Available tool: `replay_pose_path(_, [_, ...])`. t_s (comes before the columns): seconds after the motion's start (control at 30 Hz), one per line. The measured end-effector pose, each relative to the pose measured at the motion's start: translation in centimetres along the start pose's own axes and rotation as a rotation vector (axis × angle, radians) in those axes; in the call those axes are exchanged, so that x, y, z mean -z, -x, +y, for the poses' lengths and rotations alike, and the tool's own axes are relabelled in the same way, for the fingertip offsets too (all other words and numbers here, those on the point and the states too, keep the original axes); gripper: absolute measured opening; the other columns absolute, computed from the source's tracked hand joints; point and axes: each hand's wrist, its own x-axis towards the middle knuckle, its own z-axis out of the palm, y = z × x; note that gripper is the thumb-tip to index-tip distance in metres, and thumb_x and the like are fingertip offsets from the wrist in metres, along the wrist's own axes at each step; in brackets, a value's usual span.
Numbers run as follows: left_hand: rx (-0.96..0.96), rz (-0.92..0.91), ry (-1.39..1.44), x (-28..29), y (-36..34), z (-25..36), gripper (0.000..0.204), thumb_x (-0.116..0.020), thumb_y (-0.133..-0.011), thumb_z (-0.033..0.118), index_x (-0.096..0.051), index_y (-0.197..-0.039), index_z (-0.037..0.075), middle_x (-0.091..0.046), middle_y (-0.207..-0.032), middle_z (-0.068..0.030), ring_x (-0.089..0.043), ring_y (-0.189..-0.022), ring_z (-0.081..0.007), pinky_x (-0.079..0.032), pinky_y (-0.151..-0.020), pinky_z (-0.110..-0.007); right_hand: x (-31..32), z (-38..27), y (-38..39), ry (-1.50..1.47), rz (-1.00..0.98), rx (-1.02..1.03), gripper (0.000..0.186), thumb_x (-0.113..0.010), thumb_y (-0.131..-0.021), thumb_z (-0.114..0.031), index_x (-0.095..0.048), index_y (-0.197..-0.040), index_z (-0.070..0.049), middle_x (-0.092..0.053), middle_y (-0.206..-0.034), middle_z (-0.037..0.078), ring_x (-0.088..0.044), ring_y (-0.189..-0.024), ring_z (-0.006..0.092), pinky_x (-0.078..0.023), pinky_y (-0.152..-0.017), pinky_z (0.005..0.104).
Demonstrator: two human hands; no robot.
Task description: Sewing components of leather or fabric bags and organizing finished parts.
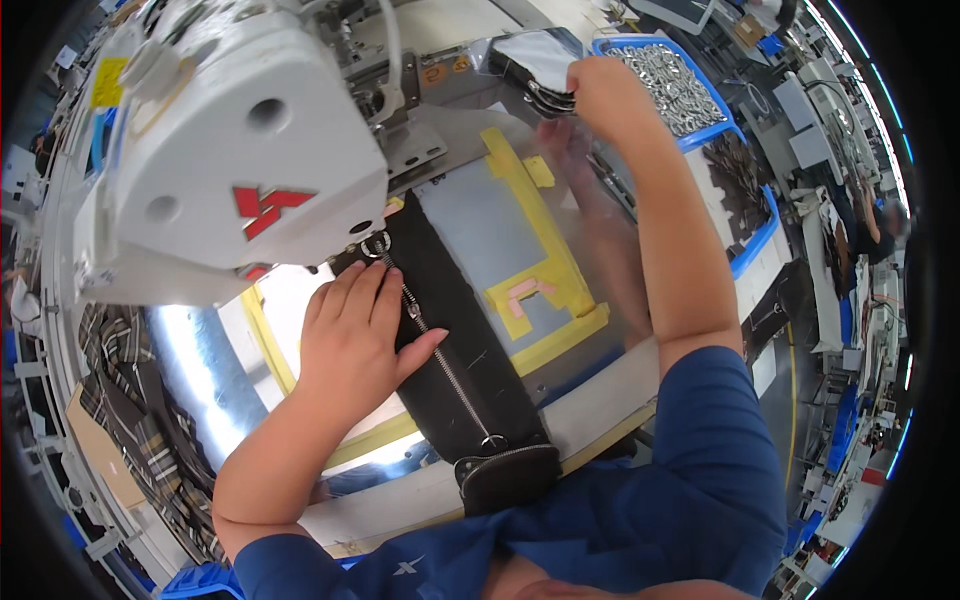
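Observation:
My left hand (355, 325) lies flat, fingers stretched out and thumb apart, on a long black fabric piece (455, 350). A silver zipper (437, 350) runs lengthwise along that piece, with a metal ring near each end. Its far end lies beside the head of a white sewing machine (250, 150); the near end, a rounded zipped black part (508, 478), hangs at the table's front edge. My right hand (612, 97) reaches far right, fingers closed at the edge of a stack of black pieces (530, 85) with a glossy, pale top. What its fingertips pinch is hidden.
A blue tray of metal rings (665, 85) stands beyond my right hand, and a blue bin of dark strips (735, 185) beside it. Yellow tape (530, 210) borders a plate on the shiny table. Plaid cloth (125, 400) hangs at the left.

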Motion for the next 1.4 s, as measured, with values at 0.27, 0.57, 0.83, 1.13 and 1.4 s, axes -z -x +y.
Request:
replay_pose_path(0.27, [0.078,0.032,0.170,2.7,0.3,1.0,0.044,-0.079,-0.081,0.032,-0.070,-0.110,0.000,-0.068,-0.114,-0.0168,-0.064,-0.106,-0.0336,-0.051,-0.093,-0.042,1.1,-1.1,1.0,-0.254,-0.067,0.068,0.009,-0.062,-0.088,-0.007,-0.062,-0.095,-0.002,-0.068,-0.087,0.021,-0.066,-0.090,0.0402,-0.051,-0.079,0.0461])
replay_pose_path(0.57, [0.167,0.244,0.402,2.3,0.9,0.8,0.028,-0.082,-0.077,0.013,-0.072,-0.099,0.000,-0.072,-0.100,-0.0154,-0.067,-0.093,-0.0314,-0.055,-0.080,-0.038,2.8,-3.5,1.5,-0.319,-0.002,0.178,0.018,-0.060,-0.085,0.001,-0.062,-0.102,-0.003,-0.070,-0.087,0.013,-0.068,-0.088,0.0325,-0.051,-0.072,0.0425])
replay_pose_path(0.83, [0.080,0.514,0.361,2.9,2.5,-2.1,0.027,-0.080,-0.075,0.012,-0.070,-0.095,-0.002,-0.069,-0.091,-0.0158,-0.067,-0.083,-0.0309,-0.054,-0.074,-0.037,8.6,-9.2,8.2,-1.312,-0.084,0.299,0.025,-0.065,-0.082,0.002,-0.074,-0.104,-0.006,-0.060,-0.076,-0.002,-0.051,-0.063,0.0046,-0.041,-0.058,0.0235])
replay_pose_path(1.13, [-0.187,0.705,0.821,1.4,3.5,-0.9,0.107,-0.095,-0.062,0.049,-0.042,-0.140,-0.001,-0.052,-0.134,-0.0253,-0.064,-0.106,-0.0326,-0.055,-0.086,-0.040,9.4,-14.2,12.8,-0.723,0.414,0.929,0.027,-0.074,-0.062,0.000,-0.074,-0.088,-0.004,-0.065,-0.085,0.007,-0.062,-0.080,0.0280,-0.050,-0.068,0.0338])
replay_pose_path(1.4, [0.081,0.415,0.846,2.8,3.4,-0.5,0.046,-0.078,-0.074,-0.003,-0.063,-0.117,-0.003,-0.068,-0.114,-0.0210,-0.070,-0.096,-0.0281,-0.056,-0.083,-0.032,5.9,-15.3,13.2,-0.927,-0.030,0.794,0.018,-0.073,-0.074,0.001,-0.069,-0.090,-0.005,-0.065,-0.079,0.009,-0.061,-0.066,0.0279,-0.047,-0.056,0.0356])
